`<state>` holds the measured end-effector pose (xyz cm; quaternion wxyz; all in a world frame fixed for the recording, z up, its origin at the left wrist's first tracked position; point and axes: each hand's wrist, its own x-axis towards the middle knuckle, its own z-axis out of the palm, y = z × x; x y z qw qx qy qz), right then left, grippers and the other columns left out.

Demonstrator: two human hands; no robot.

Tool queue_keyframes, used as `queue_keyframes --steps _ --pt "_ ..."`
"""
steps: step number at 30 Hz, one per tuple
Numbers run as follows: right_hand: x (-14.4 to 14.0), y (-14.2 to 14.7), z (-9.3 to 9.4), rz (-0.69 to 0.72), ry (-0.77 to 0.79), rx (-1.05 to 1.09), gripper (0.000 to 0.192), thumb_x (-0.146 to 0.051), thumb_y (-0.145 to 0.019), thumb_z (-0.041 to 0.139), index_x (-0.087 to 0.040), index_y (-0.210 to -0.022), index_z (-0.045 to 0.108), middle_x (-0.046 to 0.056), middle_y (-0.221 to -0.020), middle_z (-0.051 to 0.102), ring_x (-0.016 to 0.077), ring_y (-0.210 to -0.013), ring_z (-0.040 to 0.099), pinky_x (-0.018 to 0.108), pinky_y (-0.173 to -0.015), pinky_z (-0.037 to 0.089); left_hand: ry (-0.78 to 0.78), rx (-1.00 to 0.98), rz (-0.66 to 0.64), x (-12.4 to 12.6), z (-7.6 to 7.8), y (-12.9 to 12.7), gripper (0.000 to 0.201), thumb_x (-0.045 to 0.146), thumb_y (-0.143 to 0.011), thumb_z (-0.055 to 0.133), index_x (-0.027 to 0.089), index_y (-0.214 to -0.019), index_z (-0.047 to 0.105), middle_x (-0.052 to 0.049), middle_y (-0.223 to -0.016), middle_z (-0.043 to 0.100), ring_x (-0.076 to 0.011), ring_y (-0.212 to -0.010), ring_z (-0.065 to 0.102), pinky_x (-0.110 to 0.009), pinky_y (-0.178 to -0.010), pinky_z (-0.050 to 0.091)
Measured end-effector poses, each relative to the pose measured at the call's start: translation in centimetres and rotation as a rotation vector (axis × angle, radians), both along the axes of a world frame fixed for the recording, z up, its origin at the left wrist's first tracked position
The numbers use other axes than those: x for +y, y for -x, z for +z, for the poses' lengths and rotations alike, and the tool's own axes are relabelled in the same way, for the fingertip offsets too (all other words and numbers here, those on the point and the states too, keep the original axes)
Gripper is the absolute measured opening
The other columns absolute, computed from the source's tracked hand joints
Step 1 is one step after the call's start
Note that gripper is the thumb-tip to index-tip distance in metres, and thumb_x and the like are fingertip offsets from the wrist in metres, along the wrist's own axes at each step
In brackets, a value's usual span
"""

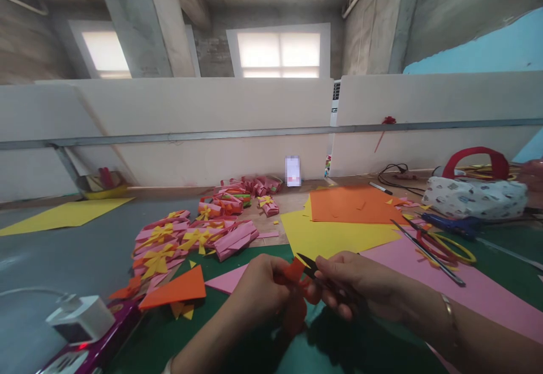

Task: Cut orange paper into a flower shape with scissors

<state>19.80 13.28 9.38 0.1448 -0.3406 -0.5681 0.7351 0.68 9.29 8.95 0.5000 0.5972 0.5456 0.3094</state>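
Observation:
My left hand (257, 286) pinches a small piece of orange-red paper (293, 272) near the bottom middle of the head view. My right hand (360, 286) grips small black scissors (306, 263), whose blades point left and meet the paper's edge. Both hands hover over a green cutting mat (203, 329). A bracelet sits on my right wrist.
Pink and yellow folded paper pieces (186, 241) pile up at the left. Orange sheets (354, 204), a yellow sheet (326, 235) and a pink sheet (479, 295) lie ahead and right. Long scissors (428, 252), a patterned bag (475, 196) and a charger on a purple device (82, 320) are nearby.

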Motion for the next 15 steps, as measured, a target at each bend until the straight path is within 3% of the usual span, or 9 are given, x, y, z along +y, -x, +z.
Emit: queue_keyframes --steps 4,9,15 --pt "-0.08 0.13 0.01 -0.027 0.015 0.012 0.046 -0.057 -0.083 0.056 -0.012 -0.073 0.062 -0.001 -0.059 0.054 0.0039 -0.044 0.045 0.014 -0.041 0.030 0.043 -0.030 -0.063 -0.39 0.45 -0.72 0.024 0.011 -0.056 0.047 0.013 -0.064 0.069 -0.002 -0.048 0.064 -0.0148 -0.045 0.057 -0.023 -0.045 0.033" --pt "-0.16 0.11 -0.10 0.004 -0.012 0.055 0.047 -0.056 -0.081 0.059 -0.010 -0.074 0.065 0.000 -0.063 0.055 0.0030 -0.044 0.040 0.015 -0.041 0.026 0.034 0.007 0.069 -0.28 0.44 -0.91 0.013 0.013 -0.056 0.054 0.013 -0.055 0.067 -0.001 -0.047 0.059 -0.0114 -0.043 0.048 -0.024 -0.043 0.028" --pt "-0.38 0.12 0.13 -0.038 -0.046 0.021 0.044 -0.054 -0.080 0.061 -0.010 -0.076 0.066 -0.001 -0.060 0.051 0.0045 -0.047 0.037 0.017 -0.042 0.023 0.002 0.019 0.065 -0.30 0.49 -0.84 0.013 0.020 -0.061 0.060 0.012 -0.061 0.070 -0.002 -0.052 0.057 -0.0101 -0.045 0.044 -0.025 -0.045 0.026"
